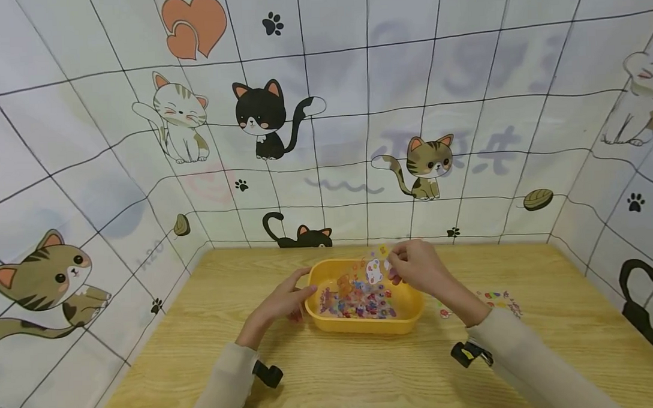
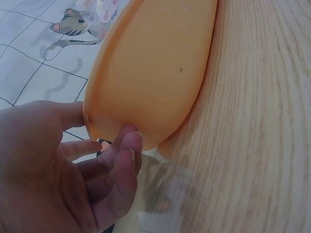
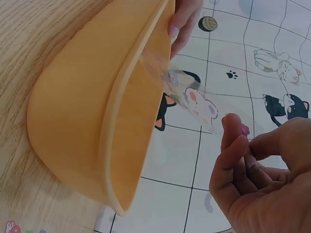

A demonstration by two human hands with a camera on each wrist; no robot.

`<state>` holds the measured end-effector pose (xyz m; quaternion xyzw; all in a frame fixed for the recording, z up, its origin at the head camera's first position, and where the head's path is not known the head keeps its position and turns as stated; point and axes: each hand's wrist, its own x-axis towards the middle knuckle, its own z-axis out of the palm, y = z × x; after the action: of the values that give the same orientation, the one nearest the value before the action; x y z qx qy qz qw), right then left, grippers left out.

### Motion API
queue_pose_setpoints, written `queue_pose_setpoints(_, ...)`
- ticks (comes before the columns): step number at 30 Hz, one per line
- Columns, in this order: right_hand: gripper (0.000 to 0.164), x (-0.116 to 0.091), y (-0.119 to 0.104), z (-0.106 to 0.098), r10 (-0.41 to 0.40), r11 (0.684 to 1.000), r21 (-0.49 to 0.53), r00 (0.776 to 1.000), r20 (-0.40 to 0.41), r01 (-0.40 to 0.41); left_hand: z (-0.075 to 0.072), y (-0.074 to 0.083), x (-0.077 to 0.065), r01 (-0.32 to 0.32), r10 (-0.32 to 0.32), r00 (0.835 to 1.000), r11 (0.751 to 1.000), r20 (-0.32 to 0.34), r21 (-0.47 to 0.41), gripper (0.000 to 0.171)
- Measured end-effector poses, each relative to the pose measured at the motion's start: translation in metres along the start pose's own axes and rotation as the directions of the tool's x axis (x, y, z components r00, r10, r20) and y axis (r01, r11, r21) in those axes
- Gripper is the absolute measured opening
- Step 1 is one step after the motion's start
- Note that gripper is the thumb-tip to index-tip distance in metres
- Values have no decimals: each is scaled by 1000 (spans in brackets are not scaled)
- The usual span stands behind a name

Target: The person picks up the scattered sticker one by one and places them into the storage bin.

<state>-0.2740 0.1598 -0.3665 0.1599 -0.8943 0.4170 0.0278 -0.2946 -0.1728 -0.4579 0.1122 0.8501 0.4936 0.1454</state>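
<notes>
A yellow plastic basin point(image 1: 365, 327) stands on the wooden table with many small colourful stickers point(image 1: 362, 305) in it. My left hand point(image 1: 282, 298) grips the basin's left end. The thumb lies over the rim and the fingers curl against the outer wall point(image 2: 160, 97). Above the right part of the basin, my right hand point(image 1: 422, 268) pinches a clear sticker sheet point(image 1: 374, 271) between thumb and fingers. In the right wrist view the sheet point(image 3: 201, 104) shows a white cartoon animal and tilts down toward the basin's opening.
More clear sticker pieces point(image 1: 500, 301) lie on the wooden table point(image 1: 332, 378) to the right, partly behind the right forearm. A white tiled-pattern backdrop with cartoon cats point(image 1: 264, 119) rises behind the table and along both sides.
</notes>
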Motion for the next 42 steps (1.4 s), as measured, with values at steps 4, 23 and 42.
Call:
queue_pose_setpoints(4, 28, 3, -3, 6, 16, 1000, 23, 1000, 25, -16, -1, -1, 0, -12, 12, 1000, 1000, 1, -7, 61)
queue_pose_setpoints(23, 23, 15, -8, 31, -43, 996, -67, 995, 95, 50, -2, -3, 3, -43, 44, 998, 999, 34, -24, 65)
queue_pose_setpoints(42, 50, 28, -5, 26, 188, 936, -332, 965, 184, -119, -1, -6, 4, -24, 25, 999, 1000, 22, -14, 62)
